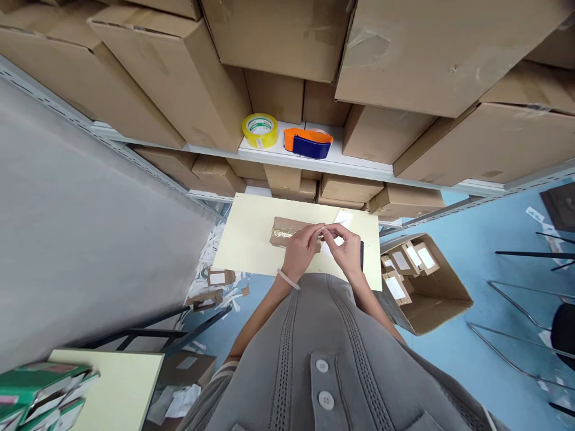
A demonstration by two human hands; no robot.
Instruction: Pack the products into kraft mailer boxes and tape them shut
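Observation:
My left hand (300,250) and my right hand (345,251) meet over the pale yellow table, fingertips pinched together. Something small and whitish shows at the fingertips, too small to name. Under my left hand lies a small cardboard box (281,230) with shiny clear tape across it; the hand hides part of it. White paper (344,217) lies just beyond my right hand, and more white shows below its fingers. A dark flat object (362,256) sits by my right wrist, partly covered.
Above the table (245,239), a shelf holds a yellow tape roll (260,130), an orange and blue tape dispenser (308,143) and large cartons (278,36). An open carton (442,293) with small labelled boxes stands right. Paper scraps (209,254) litter the left floor; green boxes (40,392) lie lower left.

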